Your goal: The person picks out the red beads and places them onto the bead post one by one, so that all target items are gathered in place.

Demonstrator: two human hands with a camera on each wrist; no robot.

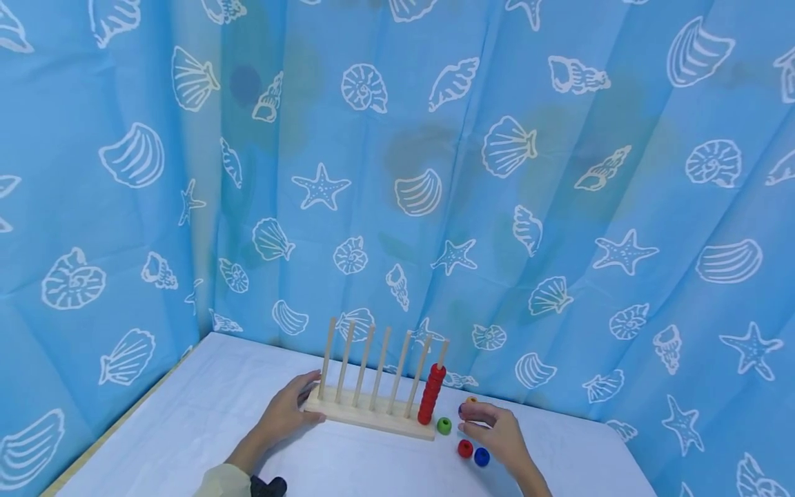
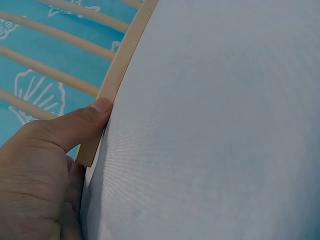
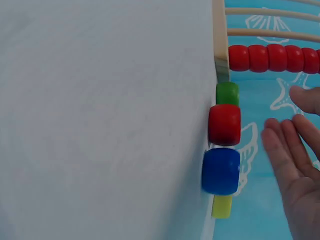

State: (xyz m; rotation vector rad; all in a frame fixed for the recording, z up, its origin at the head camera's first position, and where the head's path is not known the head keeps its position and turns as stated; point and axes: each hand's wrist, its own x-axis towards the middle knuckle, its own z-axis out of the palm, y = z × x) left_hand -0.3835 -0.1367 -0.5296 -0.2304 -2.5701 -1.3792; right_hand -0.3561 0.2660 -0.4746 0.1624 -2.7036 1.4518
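A wooden bead rack [image 1: 373,411] with a row of upright pegs stands on the white-covered table. My left hand [image 1: 288,413] grips the left end of its base; in the left wrist view the thumb [image 2: 102,106] presses the base's front edge. Red beads [image 1: 431,395] are stacked on the rightmost peg. To the right of the rack, my right hand [image 1: 499,433] hovers over loose beads, thumb and fingers apart with nothing between them in the right wrist view. Near it lie a green bead [image 1: 444,426], a red bead [image 1: 465,449] and a blue bead [image 1: 482,456].
Past the right fingertips, an orange-yellow bead [image 1: 471,400] shows, partly hidden by the hand. A blue curtain [image 1: 397,207] with white shell prints hangs behind the table [image 1: 155,428]. A black object [image 1: 269,486] is at the left wrist.
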